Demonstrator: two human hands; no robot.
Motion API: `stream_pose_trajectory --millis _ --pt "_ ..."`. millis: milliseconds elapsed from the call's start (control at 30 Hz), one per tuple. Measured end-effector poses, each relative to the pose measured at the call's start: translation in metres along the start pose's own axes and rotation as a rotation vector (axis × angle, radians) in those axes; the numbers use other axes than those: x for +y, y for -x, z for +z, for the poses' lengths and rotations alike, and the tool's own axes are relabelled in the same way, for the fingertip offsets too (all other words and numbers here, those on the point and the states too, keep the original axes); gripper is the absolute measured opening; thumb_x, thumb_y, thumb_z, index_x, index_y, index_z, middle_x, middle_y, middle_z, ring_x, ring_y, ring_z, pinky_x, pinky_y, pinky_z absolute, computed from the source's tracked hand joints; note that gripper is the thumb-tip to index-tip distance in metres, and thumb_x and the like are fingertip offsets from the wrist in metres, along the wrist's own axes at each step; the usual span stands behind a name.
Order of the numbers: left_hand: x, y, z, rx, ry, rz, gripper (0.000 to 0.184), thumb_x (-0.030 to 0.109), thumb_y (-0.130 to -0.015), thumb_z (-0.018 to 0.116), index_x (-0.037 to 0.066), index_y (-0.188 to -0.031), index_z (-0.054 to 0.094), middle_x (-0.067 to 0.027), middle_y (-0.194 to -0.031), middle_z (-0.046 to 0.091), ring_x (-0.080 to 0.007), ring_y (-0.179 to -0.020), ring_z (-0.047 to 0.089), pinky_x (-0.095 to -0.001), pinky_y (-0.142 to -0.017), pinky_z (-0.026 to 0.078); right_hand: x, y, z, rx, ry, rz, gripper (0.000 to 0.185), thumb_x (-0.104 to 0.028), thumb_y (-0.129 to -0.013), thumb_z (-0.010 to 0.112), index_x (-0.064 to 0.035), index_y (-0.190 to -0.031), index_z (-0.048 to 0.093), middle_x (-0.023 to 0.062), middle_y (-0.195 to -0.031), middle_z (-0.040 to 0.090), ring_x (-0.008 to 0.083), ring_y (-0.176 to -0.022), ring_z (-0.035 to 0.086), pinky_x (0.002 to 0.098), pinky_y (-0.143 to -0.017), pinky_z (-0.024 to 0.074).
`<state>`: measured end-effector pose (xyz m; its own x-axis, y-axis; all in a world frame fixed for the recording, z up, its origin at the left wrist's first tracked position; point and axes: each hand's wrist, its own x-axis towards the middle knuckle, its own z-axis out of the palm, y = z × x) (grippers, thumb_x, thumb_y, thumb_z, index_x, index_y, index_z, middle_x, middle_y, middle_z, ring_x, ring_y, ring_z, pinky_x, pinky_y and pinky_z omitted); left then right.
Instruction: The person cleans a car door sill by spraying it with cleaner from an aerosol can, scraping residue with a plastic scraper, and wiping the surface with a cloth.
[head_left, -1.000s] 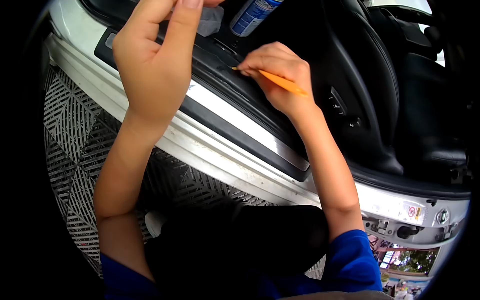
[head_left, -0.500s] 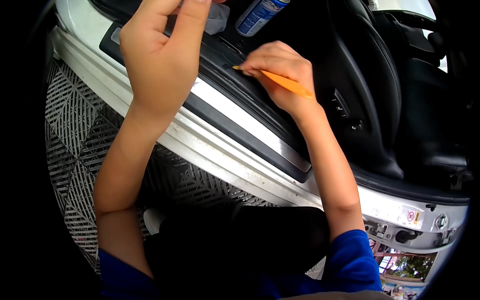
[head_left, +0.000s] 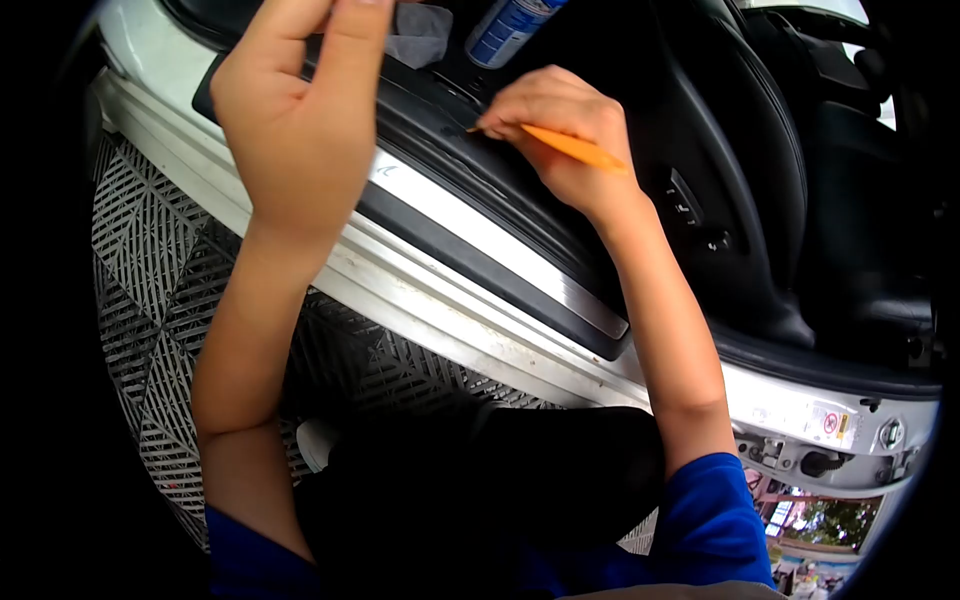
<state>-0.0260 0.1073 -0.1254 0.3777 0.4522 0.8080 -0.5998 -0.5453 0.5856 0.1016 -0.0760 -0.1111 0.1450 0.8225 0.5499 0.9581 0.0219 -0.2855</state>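
My right hand [head_left: 560, 130] is closed around an orange pointed tool [head_left: 575, 149], its thin tip touching the black sill trim [head_left: 430, 125] inside the car door opening. My left hand [head_left: 300, 120] is raised high at the upper left, close to the camera. Its thumb and fingers come together at the top edge, where the fingertips are cut off, and what they hold is hidden. Behind the left hand lies a grey cloth [head_left: 420, 36]. A blue spray can [head_left: 508, 32] stands beyond the trim, above my right hand.
A metal sill plate [head_left: 480, 235] runs diagonally along the white door sill [head_left: 430, 305]. The black seat [head_left: 740, 150] with its side controls [head_left: 685, 200] is at the right. Grey slatted floor tiles [head_left: 140, 260] lie below left, near a white shoe [head_left: 314, 444].
The view has shifted slightly. My right hand has tilted a little, with the orange tool still in it and its tip near the same place. The left hand stays raised.
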Motion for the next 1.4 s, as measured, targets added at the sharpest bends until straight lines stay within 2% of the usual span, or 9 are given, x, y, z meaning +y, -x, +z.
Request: stream_pose_trajectory --millis 467,533,633,767,900,1033,1233,1300,1400 --pt "-0.003 -0.003 -0.009 0.008 -0.03 -0.023 0.026 0.014 -0.102 0.049 -0.003 -0.106 0.068 -0.0116 -0.101 0.071 -0.017 -0.099 0.066 -0.0267 -0.093 0.05 -0.001 0.004 -0.005 -0.032 0.017 0.004 0.012 -0.001 -0.073 0.078 -0.0054 -0.083 0.074 0.004 -0.083 0.072 0.0191 -0.081 0.066 0.0285 -0.072 0.054" --pt "-0.009 -0.019 -0.016 0.152 -0.048 0.006 0.017 0.015 -0.096 0.06 0.003 -0.099 0.071 -0.0049 -0.1 0.07 -0.0136 -0.09 0.063 -0.0267 -0.08 0.048 -0.001 -0.004 -0.001 -0.005 -0.032 -0.006 0.012 -0.003 -0.073 0.079 -0.0064 -0.083 0.074 0.004 -0.083 0.071 0.0193 -0.08 0.066 0.03 -0.072 0.0534" --pt "-0.025 -0.043 -0.032 0.166 -0.095 -0.189 0.03 0.021 -0.102 0.051 -0.001 -0.109 0.069 -0.0094 -0.105 0.07 -0.0176 -0.102 0.064 -0.0277 -0.093 0.048 -0.013 -0.005 -0.007 0.053 -0.041 0.103 0.012 -0.005 -0.075 0.078 -0.007 -0.086 0.075 0.0042 -0.084 0.071 0.019 -0.079 0.065 0.0303 -0.074 0.051" --pt "-0.064 -0.079 -0.035 -0.131 -0.252 -0.427 0.039 0.032 -0.099 0.056 0.001 -0.119 0.066 -0.0115 -0.113 0.069 -0.0202 -0.104 0.063 -0.0294 -0.09 0.045 -0.026 0.001 -0.026 0.287 -0.09 0.316 0.012 -0.003 -0.075 0.077 -0.0066 -0.087 0.075 0.0056 -0.085 0.072 0.0196 -0.081 0.064 0.03 -0.073 0.0493" --pt "-0.089 -0.098 -0.005 -0.876 -0.675 -0.579 0.05 0.036 -0.085 0.072 -0.004 -0.114 0.067 -0.023 -0.111 0.068 -0.0338 -0.107 0.065 -0.0362 -0.095 0.048 -0.033 0.01 -0.028 0.273 -0.022 0.312 0.011 -0.006 -0.074 0.077 -0.0086 -0.084 0.073 0.0073 -0.084 0.07 0.0253 -0.081 0.064 0.0343 -0.075 0.0523" --pt "-0.129 -0.104 0.007 -1.212 -1.017 -0.589 0.07 0.035 -0.064 0.09 -0.004 -0.116 0.066 -0.0234 -0.116 0.066 -0.0344 -0.113 0.062 -0.0381 -0.098 0.048 -0.042 0.011 -0.042 0.269 0.0 0.275 0.015 -0.008 -0.076 0.077 -0.0085 -0.09 0.073 0.0059 -0.087 0.069 0.026 -0.084 0.064 0.0352 -0.075 0.0521" --pt "-0.136 -0.109 -0.003 -1.148 -1.142 -0.723 0.061 0.039 -0.072 0.084 -0.004 -0.112 0.068 -0.0233 -0.114 0.066 -0.0366 -0.109 0.064 -0.0399 -0.094 0.05 -0.055 0.017 -0.053 0.26 -0.071 0.405 0.01 -0.008 -0.078 0.075 -0.0062 -0.088 0.073 0.0055 -0.086 0.07 0.0243 -0.084 0.065 0.0343 -0.074 0.0523" --pt "-0.145 -0.105 -0.007 -0.613 -1.032 -0.487 0.055 0.047 -0.083 0.072 -0.004 -0.106 0.069 -0.0216 -0.108 0.069 -0.0386 -0.103 0.064 -0.0414 -0.088 0.051 -0.056 0.015 -0.057 0.29 -0.08 0.386 0.01 -0.007 -0.079 0.075 -0.006 -0.089 0.073 0.0069 -0.087 0.07 0.0243 -0.082 0.065 0.0333 -0.072 0.0531" --pt "-0.116 -0.121 -0.012 -0.197 -0.822 -0.44 0.058 0.055 -0.09 0.059 -0.001 -0.102 0.069 -0.0216 -0.098 0.07 -0.0386 -0.097 0.065 -0.0411 -0.083 0.05 -0.055 0.013 -0.057 0.328 -0.136 0.367 0.012 -0.005 -0.077 0.075 -0.0057 -0.089 0.073 0.0085 -0.085 0.07 0.024 -0.082 0.066 0.0329 -0.071 0.0532"
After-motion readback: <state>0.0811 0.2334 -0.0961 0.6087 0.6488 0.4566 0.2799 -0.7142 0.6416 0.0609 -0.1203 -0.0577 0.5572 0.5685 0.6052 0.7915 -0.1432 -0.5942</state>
